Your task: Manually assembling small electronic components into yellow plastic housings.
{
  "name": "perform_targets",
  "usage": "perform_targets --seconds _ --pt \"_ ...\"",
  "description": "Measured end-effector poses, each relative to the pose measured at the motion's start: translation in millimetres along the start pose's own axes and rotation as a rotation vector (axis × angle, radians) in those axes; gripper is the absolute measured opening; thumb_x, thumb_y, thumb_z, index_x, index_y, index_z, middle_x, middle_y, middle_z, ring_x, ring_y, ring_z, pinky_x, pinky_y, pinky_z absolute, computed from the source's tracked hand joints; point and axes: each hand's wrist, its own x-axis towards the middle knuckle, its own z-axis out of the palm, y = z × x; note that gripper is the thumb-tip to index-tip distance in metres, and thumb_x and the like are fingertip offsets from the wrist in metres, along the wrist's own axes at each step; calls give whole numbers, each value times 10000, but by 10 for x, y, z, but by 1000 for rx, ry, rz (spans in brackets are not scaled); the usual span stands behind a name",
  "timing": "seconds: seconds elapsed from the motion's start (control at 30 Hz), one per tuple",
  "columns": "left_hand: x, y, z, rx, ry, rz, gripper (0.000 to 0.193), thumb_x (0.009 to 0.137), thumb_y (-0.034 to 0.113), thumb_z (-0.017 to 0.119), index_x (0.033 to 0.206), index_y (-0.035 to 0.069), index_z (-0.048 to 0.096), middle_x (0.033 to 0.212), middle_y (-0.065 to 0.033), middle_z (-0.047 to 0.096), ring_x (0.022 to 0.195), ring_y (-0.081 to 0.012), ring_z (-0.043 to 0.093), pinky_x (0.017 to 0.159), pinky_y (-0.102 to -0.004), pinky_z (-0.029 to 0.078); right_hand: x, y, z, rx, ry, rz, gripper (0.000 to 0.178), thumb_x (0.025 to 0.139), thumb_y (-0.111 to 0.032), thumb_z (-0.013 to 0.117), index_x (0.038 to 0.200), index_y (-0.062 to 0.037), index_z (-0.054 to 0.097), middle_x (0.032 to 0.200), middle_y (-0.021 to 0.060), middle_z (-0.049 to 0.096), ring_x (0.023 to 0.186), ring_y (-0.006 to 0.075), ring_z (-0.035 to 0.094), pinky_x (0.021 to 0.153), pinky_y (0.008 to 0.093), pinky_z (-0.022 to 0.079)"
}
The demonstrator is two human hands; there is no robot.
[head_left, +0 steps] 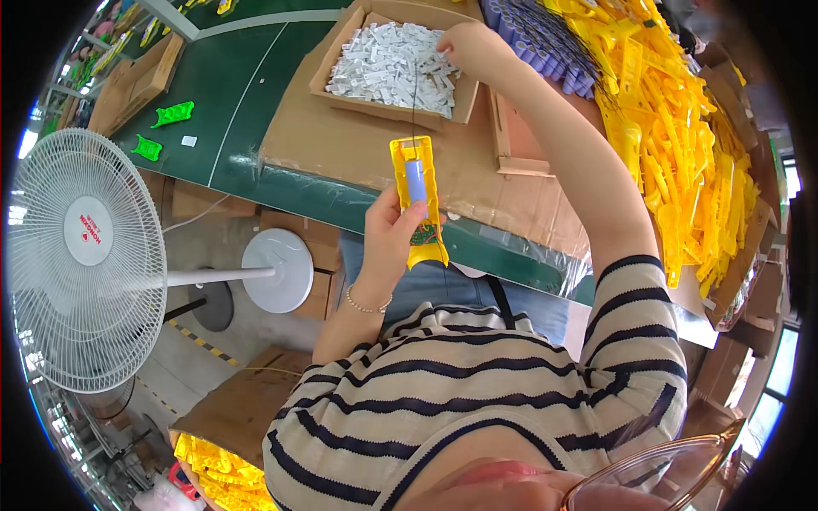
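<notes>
Holding with the left hand [394,234] a yellow casing [432,189] over the near edge of the table [308,198], with the thumb [415,213] at the lower end of a pale blue cylinder [415,180] inside it (and with a green circuit board [423,233] below). Having the right hand [477,49] well apart from the left, at the right side of a cardboard box [383,108] of small white parts [383,68], with fingers [450,43] bunched; not possible to tell if pinching one. Near also to rows of purple cylinders [545,41].

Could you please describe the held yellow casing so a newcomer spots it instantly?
Find the green table, then the left hand by its near edge. That hand holds the yellow casing; unlike the yellow pieces heaped at right, it shows a bluish cylinder and green circuit board inside.
</notes>
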Motion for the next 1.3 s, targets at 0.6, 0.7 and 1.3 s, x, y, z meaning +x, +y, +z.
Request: perform_targets --seconds 0.6,0.7,1.3 --pt "67 85 -249 -30 83 60 301 860 88 495 1145 -11 490 978 -145 607 793 -219 645 696 -333 543 108 25 14 546 -126 33 254 733 -185 717 933 -33 680 841 80 675 786 168 620 744 297 486" --pt "84 55 -226 -27 92 29 292 861 88 505 1137 -7 498 973 -136 608 791 -213 644 681 -326 542 82 -3 -41 690 -142 47 224 727 -154 729 895 -14 680 787 54 665 740 124 608 699 271 482" --pt "63 101 -137 67 138 100 328 853 99 502 1160 -15 487 984 -144 609 799 -198 636 680 -305 528 -553 -507 -568 1087 -117 -91 228 850 -21 595 1075 14 608 931 97 666 706 104 608 674 247 495"
